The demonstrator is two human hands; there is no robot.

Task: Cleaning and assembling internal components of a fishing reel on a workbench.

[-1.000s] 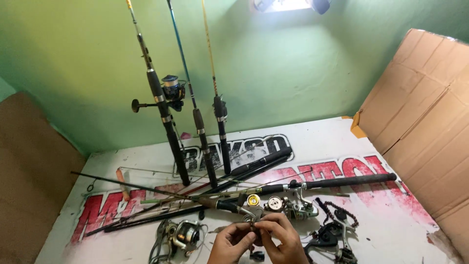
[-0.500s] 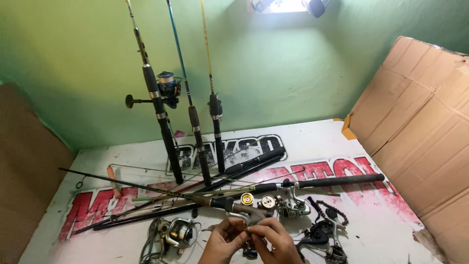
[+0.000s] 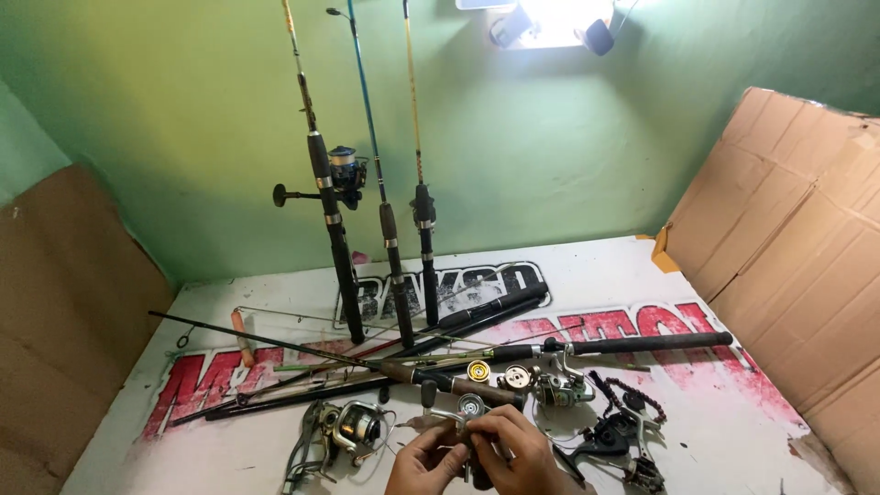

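Note:
At the bottom centre, my left hand [image 3: 423,461] and my right hand [image 3: 515,451] meet around a small silver fishing reel part [image 3: 470,409]. Both hands pinch it just above a white printed banner [image 3: 642,275] that covers the surface. A silver spinning reel [image 3: 356,427] lies just left of my left hand. Right of my right hand lies another reel [image 3: 561,387] and a black reel with a beaded cord [image 3: 623,431]. A gold spool cap [image 3: 478,370] sits just beyond my fingers.
Three fishing rods [image 3: 333,229] lean upright against the green wall [image 3: 183,110], the left one carrying a reel [image 3: 344,174]. Several loose rods [image 3: 632,345] lie across the banner. Cardboard sheets stand at the right [image 3: 797,257] and left [image 3: 64,321].
The view has shifted slightly, so the scene sits a little further left. My hands stay together on the reel part, fingers turning around it.

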